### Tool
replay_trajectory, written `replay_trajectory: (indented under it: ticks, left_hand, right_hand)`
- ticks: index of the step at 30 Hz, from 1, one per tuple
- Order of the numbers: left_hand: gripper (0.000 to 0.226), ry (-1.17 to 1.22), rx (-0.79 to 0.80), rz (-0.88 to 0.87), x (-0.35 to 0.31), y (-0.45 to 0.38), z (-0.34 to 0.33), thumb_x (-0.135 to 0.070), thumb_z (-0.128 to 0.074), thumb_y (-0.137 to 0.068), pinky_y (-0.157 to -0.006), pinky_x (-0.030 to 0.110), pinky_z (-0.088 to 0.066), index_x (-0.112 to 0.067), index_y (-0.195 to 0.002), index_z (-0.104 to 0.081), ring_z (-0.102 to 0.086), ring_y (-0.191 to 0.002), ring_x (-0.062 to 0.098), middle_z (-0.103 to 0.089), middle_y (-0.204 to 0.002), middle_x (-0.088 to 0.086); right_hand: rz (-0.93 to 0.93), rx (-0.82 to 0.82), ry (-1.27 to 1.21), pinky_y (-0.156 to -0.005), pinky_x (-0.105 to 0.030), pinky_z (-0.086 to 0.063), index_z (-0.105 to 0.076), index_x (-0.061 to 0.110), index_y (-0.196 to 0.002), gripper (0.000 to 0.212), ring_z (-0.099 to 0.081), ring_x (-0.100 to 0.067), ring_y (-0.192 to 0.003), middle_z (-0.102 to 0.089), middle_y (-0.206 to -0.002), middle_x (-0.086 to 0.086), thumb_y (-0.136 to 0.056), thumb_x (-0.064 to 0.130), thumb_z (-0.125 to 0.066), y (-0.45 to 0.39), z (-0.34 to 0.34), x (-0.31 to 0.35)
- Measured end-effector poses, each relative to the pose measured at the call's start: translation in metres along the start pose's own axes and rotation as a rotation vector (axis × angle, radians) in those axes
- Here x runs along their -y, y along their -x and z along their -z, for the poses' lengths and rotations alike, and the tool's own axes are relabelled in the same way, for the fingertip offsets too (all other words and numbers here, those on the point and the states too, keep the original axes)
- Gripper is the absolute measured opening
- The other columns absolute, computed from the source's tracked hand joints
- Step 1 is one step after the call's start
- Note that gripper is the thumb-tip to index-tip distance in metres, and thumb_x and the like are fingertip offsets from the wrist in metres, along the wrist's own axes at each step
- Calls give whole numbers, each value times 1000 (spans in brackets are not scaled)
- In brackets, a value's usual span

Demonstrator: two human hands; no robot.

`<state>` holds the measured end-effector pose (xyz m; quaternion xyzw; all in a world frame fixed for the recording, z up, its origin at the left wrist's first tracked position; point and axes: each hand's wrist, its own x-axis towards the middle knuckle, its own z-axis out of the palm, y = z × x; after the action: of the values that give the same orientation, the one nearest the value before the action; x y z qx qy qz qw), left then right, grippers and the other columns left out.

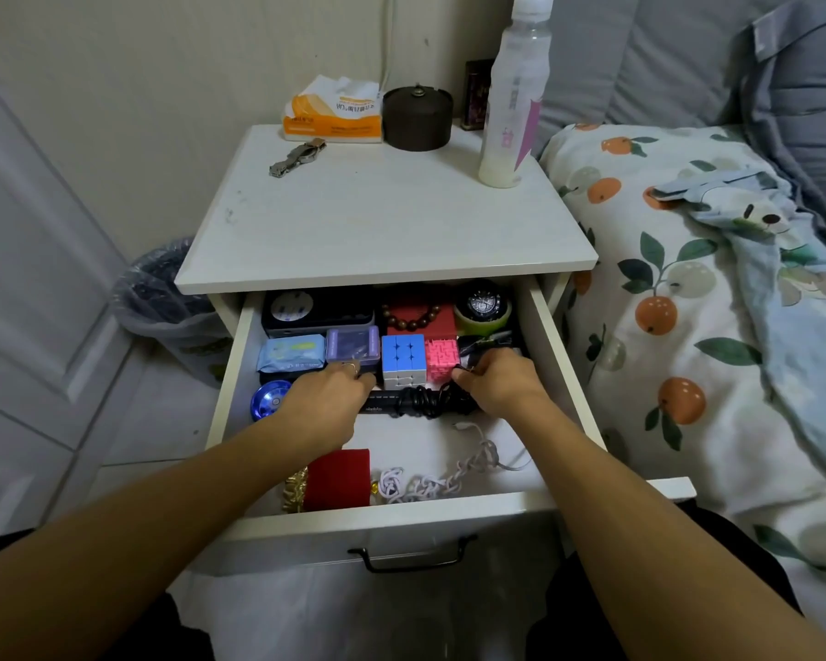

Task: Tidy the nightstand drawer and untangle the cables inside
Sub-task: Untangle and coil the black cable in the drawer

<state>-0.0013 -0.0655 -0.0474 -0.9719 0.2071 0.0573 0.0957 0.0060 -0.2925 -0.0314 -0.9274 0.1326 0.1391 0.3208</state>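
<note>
Each grip curls round the black cable bundle (420,402): left hand (327,398), right hand (497,381).

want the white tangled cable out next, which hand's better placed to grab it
Probably the right hand: the white cable lies in the drawer's front right, beneath that forearm. The left hand sits further left.

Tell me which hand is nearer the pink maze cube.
Right. The right hand sits just below and right of the pink maze cube, nearly touching it; the left hand is farther left, past the blue puzzle cube.
</note>
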Motion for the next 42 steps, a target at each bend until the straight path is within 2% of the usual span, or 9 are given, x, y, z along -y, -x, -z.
replay_trajectory:
  ticks: [6,13,17,22,30,35,38,40,42]
  left_hand:
    - [38,31,-85,-36,-2,0,2,-44,-51,-96,-78,35,-48,-19,-124,-57,-57,-107,22,-58,-115,2]
    - [38,-117,-70,-130,-6,4,7,-41,-43,-100,-88,36,-44,-16,-123,-58,-56,-109,24,-59,-118,5]
    - [37,-170,-56,-151,-6,5,6,-35,-38,-101,-91,36,-42,-15,-128,-54,-54,-113,24,-59,-123,6]
    - [44,-63,8,-156,-6,2,4,-37,-49,-99,-89,37,-45,-16,-139,-46,-53,-116,25,-57,-126,7]
    - [20,277,-63,-62,-5,6,10,-15,-57,-94,-68,31,-47,-12,-112,-63,-62,-91,24,-65,-108,7]
    - [31,585,-29,-9,0,11,15,-12,-52,-98,-67,26,-46,-13,-126,-63,-59,-84,19,-67,-112,8]
    - [36,700,-33,35,3,14,15,-13,-54,-98,-62,18,-45,-16,-134,-60,-60,-75,11,-67,-115,9]
    - [33,748,-25,48,4,15,13,-14,-54,-99,-53,11,-37,-17,-131,-62,-56,-65,5,-68,-100,4]
    - [29,812,19,65,6,15,14,-14,-53,-99,-58,20,-48,-17,-126,-65,-60,-68,12,-65,-87,-1]
  right_hand:
    - [-53,-53,-48,-73,-27,-44,-66,6,-99,28,-59,-32,-94,-67,-104,-15,-87,31,-65,2,0,3]
    - [-2,-60,-6,-68,-29,-44,-58,5,-89,19,-56,-31,-81,-66,-100,-18,-92,24,-59,7,-1,4]
    - [56,-116,38,-73,-35,-45,-52,7,-109,25,-56,-33,-95,-57,-110,-14,-89,19,-61,12,5,4]
    - [144,-70,96,-76,-37,-51,-56,10,-105,13,-56,-31,-89,-64,-107,-15,-93,15,-58,13,5,2]
    - [46,78,44,-69,-31,-40,-42,5,-122,34,-55,-30,-88,-60,-111,-18,-99,28,-53,13,11,-3]
    - [113,-70,-151,-52,-24,-38,-50,16,-97,19,-53,-13,-69,-55,-84,3,-95,33,-60,14,20,-5]
    - [225,-85,-56,-45,-23,-40,-60,18,-83,19,-53,-12,-60,-56,-72,4,-97,31,-59,20,25,-4]
    - [300,-39,70,-45,-26,-40,-56,18,-70,31,-51,-19,-56,-53,-63,1,-100,27,-53,26,27,-3]
    - [345,20,205,-53,-29,-38,-50,16,-67,34,-52,-28,-68,-57,-69,-4,-100,23,-47,32,27,-1]
